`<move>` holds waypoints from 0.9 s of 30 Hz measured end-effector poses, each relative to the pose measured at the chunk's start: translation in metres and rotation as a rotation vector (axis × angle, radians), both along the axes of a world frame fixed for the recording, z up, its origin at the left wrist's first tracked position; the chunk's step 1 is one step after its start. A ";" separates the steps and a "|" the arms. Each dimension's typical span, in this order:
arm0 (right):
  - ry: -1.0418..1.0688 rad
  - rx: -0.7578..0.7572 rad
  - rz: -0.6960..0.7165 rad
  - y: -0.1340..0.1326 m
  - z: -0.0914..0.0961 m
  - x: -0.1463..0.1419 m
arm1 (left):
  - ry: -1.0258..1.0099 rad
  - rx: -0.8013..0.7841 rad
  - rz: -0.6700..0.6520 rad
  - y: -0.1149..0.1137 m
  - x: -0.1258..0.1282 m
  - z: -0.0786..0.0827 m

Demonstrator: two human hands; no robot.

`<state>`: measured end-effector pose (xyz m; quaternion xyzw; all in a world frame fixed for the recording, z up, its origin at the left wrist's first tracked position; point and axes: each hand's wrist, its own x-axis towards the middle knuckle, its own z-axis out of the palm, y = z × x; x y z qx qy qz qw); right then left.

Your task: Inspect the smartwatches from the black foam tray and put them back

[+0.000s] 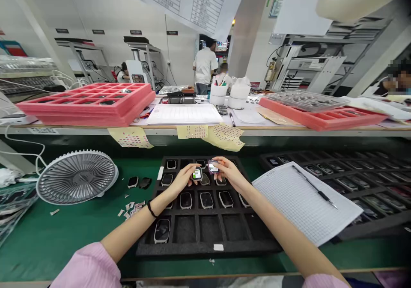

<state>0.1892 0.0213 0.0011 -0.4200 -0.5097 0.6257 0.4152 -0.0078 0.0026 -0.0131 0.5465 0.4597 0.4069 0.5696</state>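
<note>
My left hand (183,177) is closed on a smartwatch (197,174) without a strap, its screen lit with a green and white display. Close beside it, my right hand (228,171) grips a second smartwatch (212,166), also lit, with a purplish edge. Both watches are held above a black foam tray (180,248) divided into pockets. Several dark-screened watch bodies lie in the tray, such as the silver-framed watch (162,231) in the front left pocket. My hands and forearms hide part of the back rows.
Left of the tray are a grey fan (78,176), two loose watch bodies (132,182) and paper scraps (131,209). A gridded sheet (298,211) with a pen (316,188) overlaps another black tray (382,185) at right. Red foam trays (86,117) stand on the shelf. A person (205,65) stands behind.
</note>
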 end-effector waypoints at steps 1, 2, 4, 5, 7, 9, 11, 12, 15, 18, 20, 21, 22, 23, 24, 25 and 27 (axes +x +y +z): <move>-0.012 0.002 -0.017 0.000 -0.003 -0.001 | -0.001 -0.004 -0.003 0.000 0.000 -0.001; -0.018 0.003 -0.030 0.000 -0.005 -0.001 | 0.002 0.001 -0.012 -0.001 0.000 -0.001; -0.011 0.004 -0.031 -0.002 -0.009 0.002 | 0.012 0.027 -0.030 -0.002 0.001 -0.001; 0.001 0.005 -0.020 -0.003 -0.010 0.004 | 0.015 0.039 -0.039 -0.003 0.001 -0.001; 0.030 0.013 0.012 -0.005 -0.010 0.008 | 0.015 0.051 -0.062 -0.005 0.003 0.000; 0.055 0.030 0.044 -0.008 -0.010 0.010 | 0.011 0.058 -0.080 -0.007 0.003 0.000; 0.067 0.050 0.070 -0.009 -0.008 0.011 | 0.007 0.071 -0.088 -0.007 0.003 -0.001; 0.067 0.058 0.078 -0.010 -0.008 0.011 | 0.002 0.079 -0.089 -0.007 0.003 -0.001; 0.048 0.071 0.095 -0.013 -0.007 0.010 | -0.027 0.112 -0.083 -0.006 0.003 -0.004; 0.027 0.083 0.104 -0.015 -0.008 0.010 | -0.031 0.117 -0.082 -0.008 0.004 -0.002; 0.016 0.098 0.109 -0.016 -0.009 0.011 | -0.008 0.087 -0.081 -0.010 0.004 0.002; 0.012 0.106 0.110 -0.016 -0.009 0.011 | 0.000 0.072 -0.080 -0.011 0.004 0.004; 0.009 0.113 0.110 -0.016 -0.009 0.012 | 0.004 0.062 -0.081 -0.012 0.004 0.005; 0.009 0.117 0.110 -0.016 -0.009 0.012 | 0.004 0.057 -0.084 -0.013 0.004 0.006; 0.010 0.118 0.108 -0.016 -0.009 0.012 | 0.000 0.055 -0.090 -0.014 0.004 0.006; 0.012 0.117 0.106 -0.016 -0.009 0.012 | -0.002 0.055 -0.097 -0.014 0.004 0.006; 0.020 0.111 0.101 -0.016 -0.008 0.012 | 0.004 0.061 -0.109 -0.013 0.003 0.003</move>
